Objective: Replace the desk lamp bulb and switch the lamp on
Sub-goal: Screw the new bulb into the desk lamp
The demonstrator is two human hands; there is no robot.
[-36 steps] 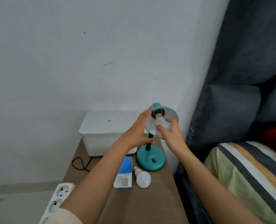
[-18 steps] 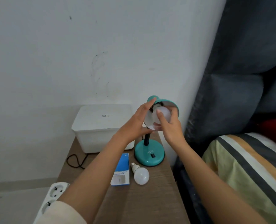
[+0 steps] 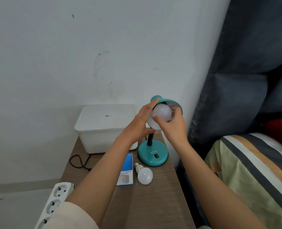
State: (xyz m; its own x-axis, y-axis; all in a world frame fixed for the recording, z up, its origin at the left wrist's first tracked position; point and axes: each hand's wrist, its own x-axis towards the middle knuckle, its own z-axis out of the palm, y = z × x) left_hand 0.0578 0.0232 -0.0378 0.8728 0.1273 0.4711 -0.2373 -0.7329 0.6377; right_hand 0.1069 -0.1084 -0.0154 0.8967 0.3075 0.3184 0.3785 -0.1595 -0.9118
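A teal desk lamp stands on a wooden side table (image 3: 153, 204), its round base (image 3: 152, 155) carrying a black switch (image 3: 156, 156). My left hand (image 3: 139, 124) holds the teal shade (image 3: 167, 102) from the left side. A white bulb (image 3: 162, 112) sits inside the shade, and my right hand (image 3: 173, 124) grips it with the fingertips. A second white bulb (image 3: 144, 174) lies on the table in front of the base, next to a blue and white bulb box (image 3: 126, 169).
A white lidded box (image 3: 104, 126) stands at the back of the table against the wall. A black cable (image 3: 79, 162) loops beside it. A white power strip (image 3: 54, 204) hangs off the left edge. A bed with a striped blanket (image 3: 252, 171) lies to the right.
The bulb has gone deeper into the shade, its metal base now hidden. My right hand has shifted its grip around it. The view has moved closer.
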